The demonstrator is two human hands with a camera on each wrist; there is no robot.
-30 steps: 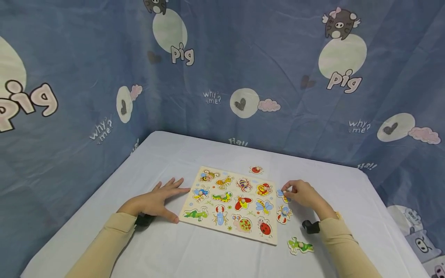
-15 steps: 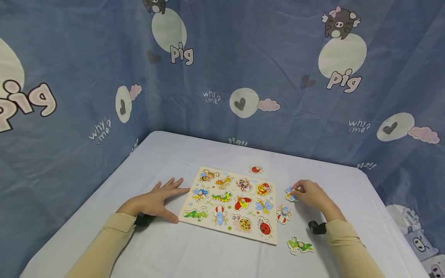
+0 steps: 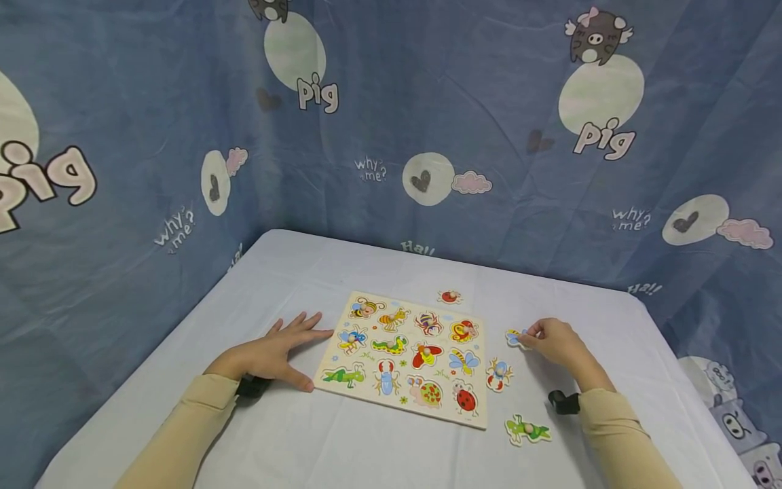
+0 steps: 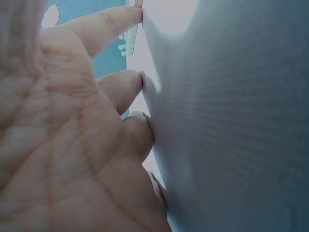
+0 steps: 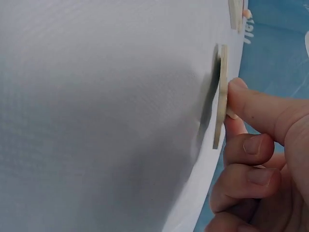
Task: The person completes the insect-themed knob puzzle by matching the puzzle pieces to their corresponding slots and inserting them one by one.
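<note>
Right grip [image 3: 554, 343] pinches a bee piece [image 3: 514, 337] between thumb and finger over the bench [image 3: 366, 448]; left grip [image 3: 276, 356] lies spread, fingertips at the puzzle board [image 3: 370, 390]

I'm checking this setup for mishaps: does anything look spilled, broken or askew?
Nothing looks spilled or broken. One oddity: the blue-and-red wooden beetle piece, right of the pale wooden puzzle board, lies turned around: its red pincers face the near side, while the board's printed blue-and-red beetle faces away.
</note>
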